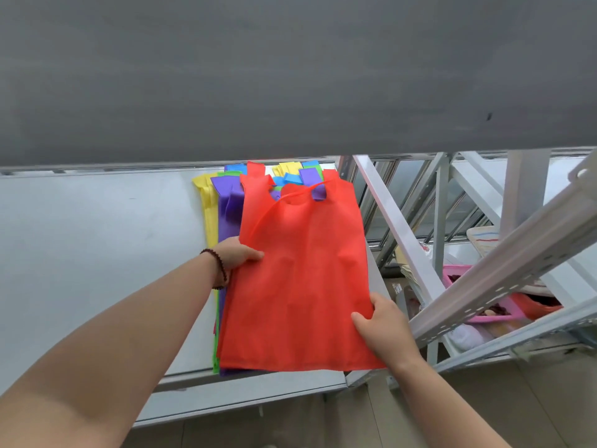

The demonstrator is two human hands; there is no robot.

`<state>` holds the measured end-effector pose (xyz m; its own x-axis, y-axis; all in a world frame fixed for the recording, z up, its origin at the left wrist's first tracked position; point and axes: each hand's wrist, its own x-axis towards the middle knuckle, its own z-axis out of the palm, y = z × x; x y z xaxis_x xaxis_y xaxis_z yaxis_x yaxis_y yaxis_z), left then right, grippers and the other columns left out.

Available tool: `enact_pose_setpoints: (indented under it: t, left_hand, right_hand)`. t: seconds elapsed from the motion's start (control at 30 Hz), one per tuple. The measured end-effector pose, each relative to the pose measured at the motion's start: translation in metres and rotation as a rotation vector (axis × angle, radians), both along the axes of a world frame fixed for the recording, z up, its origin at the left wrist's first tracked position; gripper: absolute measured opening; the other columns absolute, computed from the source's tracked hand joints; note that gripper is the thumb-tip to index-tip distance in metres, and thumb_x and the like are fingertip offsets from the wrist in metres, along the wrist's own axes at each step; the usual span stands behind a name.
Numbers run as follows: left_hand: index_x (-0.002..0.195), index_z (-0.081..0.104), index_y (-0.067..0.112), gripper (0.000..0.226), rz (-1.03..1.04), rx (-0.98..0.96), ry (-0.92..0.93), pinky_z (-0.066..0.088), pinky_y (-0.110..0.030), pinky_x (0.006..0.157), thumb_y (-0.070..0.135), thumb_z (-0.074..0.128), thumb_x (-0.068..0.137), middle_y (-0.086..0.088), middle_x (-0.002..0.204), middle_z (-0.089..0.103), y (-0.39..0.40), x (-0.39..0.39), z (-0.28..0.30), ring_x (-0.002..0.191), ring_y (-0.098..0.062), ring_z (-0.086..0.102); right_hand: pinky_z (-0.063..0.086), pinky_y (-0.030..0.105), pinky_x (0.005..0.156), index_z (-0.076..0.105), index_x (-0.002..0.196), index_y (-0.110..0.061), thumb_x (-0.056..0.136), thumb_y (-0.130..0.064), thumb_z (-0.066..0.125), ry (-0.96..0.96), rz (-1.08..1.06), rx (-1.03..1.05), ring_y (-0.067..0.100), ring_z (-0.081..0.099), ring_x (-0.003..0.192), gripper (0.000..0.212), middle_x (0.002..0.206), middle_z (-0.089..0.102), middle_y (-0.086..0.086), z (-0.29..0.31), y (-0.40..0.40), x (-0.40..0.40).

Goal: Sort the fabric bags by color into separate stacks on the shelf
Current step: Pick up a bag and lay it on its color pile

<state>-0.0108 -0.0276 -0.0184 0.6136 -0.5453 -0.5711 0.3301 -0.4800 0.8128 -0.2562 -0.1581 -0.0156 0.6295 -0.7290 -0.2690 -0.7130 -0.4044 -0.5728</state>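
A red fabric bag (pixel 300 279) lies on top of a mixed pile of bags on the grey shelf (pixel 97 253), handles pointing away from me. My left hand (pixel 237 252) pinches its left edge, thumb on top. My right hand (pixel 384 324) pinches its lower right edge, thumb on the fabric. Under the red bag, a purple bag (pixel 227 211), a yellow bag (pixel 208 208), a green edge (pixel 215 360) and blue handles (pixel 290 179) stick out.
The dark underside of the upper shelf board (pixel 290 76) hangs low over the pile. White metal braces (pixel 397 227) and a perforated upright (pixel 504 279) stand at the right. Beyond them sits a pink basket (pixel 458 276). The shelf surface stretches bare to the left of the pile.
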Motion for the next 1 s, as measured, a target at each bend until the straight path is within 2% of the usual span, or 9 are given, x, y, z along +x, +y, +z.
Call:
enact_pose_setpoints:
  t: [0.1,0.2,0.27,0.43,0.5,0.57,0.67,0.83,1.0]
  left_hand:
    - [0.117,0.057,-0.006,0.033,0.009,0.032,-0.022,0.051,-0.052,0.090,-0.011,0.053,0.085,-0.019,0.095,0.066,0.011,-0.007,-0.002,0.082,-0.031,0.063]
    - [0.100,0.060,0.003,0.023,0.009,0.005,0.102,0.059,-0.037,0.056,-0.012,0.046,0.088,-0.009,0.065,0.071,0.026,-0.016,0.000,0.052,-0.021,0.068]
    - [0.089,0.059,0.006,0.023,0.006,0.011,0.175,0.057,-0.033,0.045,-0.010,0.043,0.090,-0.008,0.057,0.069,0.038,-0.024,0.004,0.045,-0.019,0.066]
    - [0.090,0.062,0.004,0.020,-0.011,0.036,0.263,0.058,-0.033,0.051,-0.006,0.044,0.091,-0.011,0.063,0.070,0.072,-0.040,-0.001,0.049,-0.020,0.068]
    - [0.095,0.062,0.004,0.020,-0.002,0.038,0.264,0.059,-0.035,0.055,-0.005,0.045,0.090,-0.012,0.067,0.071,0.082,-0.046,-0.006,0.052,-0.021,0.068]
    - [0.097,0.063,0.004,0.019,0.011,0.036,0.267,0.059,-0.034,0.054,-0.004,0.047,0.090,-0.012,0.068,0.071,0.091,-0.052,-0.009,0.053,-0.022,0.068]
    - [0.092,0.063,0.005,0.020,0.029,0.028,0.246,0.058,-0.032,0.052,-0.003,0.046,0.089,-0.010,0.063,0.070,0.101,-0.062,-0.010,0.048,-0.020,0.066]
    - [0.079,0.061,0.007,0.016,0.074,0.068,0.215,0.055,-0.028,0.048,0.004,0.047,0.086,-0.008,0.052,0.066,0.118,-0.074,-0.006,0.040,-0.018,0.062]
    - [0.089,0.066,0.008,0.008,0.078,-0.079,0.244,0.060,-0.036,0.059,0.012,0.059,0.088,-0.008,0.067,0.073,0.142,-0.096,-0.010,0.055,-0.018,0.070]
  right_hand:
    - [0.046,0.030,0.084,0.056,0.107,-0.011,0.082,-0.020,0.060,-0.040,-0.018,0.056,0.021,0.055,0.095,0.027,0.105,0.056,0.006,0.000,0.002,-0.008]
    - [0.046,0.038,0.095,0.046,0.120,-0.013,0.070,-0.029,0.072,-0.080,-0.140,0.200,0.023,0.054,0.107,0.058,0.112,0.051,0.007,-0.004,0.007,-0.028]
    - [0.050,0.039,0.087,0.037,0.121,-0.016,0.058,-0.037,0.078,-0.122,-0.239,0.412,0.023,0.057,0.105,0.078,0.115,0.054,0.007,-0.009,0.016,-0.046]
    - [0.055,0.029,0.056,0.059,0.113,-0.006,0.073,-0.018,0.075,-0.244,-0.235,1.217,0.022,0.069,0.066,0.045,0.090,0.073,0.011,-0.019,0.048,-0.074]
    - [0.059,0.033,0.063,0.068,0.108,0.000,0.056,-0.018,0.089,-0.349,-0.172,1.375,0.028,0.073,0.077,0.059,0.098,0.072,0.020,-0.027,0.057,-0.073]
    - [0.059,0.036,0.073,0.068,0.109,0.001,0.045,-0.017,0.090,-0.395,-0.143,1.395,0.030,0.071,0.088,0.069,0.108,0.068,0.025,-0.033,0.064,-0.071]
    - [0.059,0.035,0.067,0.065,0.110,0.001,0.061,-0.011,0.074,-0.399,-0.140,1.318,0.029,0.072,0.081,0.051,0.104,0.070,0.024,-0.035,0.076,-0.072]
    - [0.059,0.034,0.070,0.068,0.099,0.000,0.058,-0.009,0.073,-0.441,-0.102,1.139,0.023,0.071,0.072,0.042,0.091,0.073,0.019,-0.025,0.090,-0.082]
    - [0.058,0.033,0.067,0.065,0.106,0.004,0.060,-0.005,0.071,-0.467,-0.082,1.063,0.027,0.071,0.079,0.047,0.096,0.071,0.022,-0.017,0.112,-0.109]
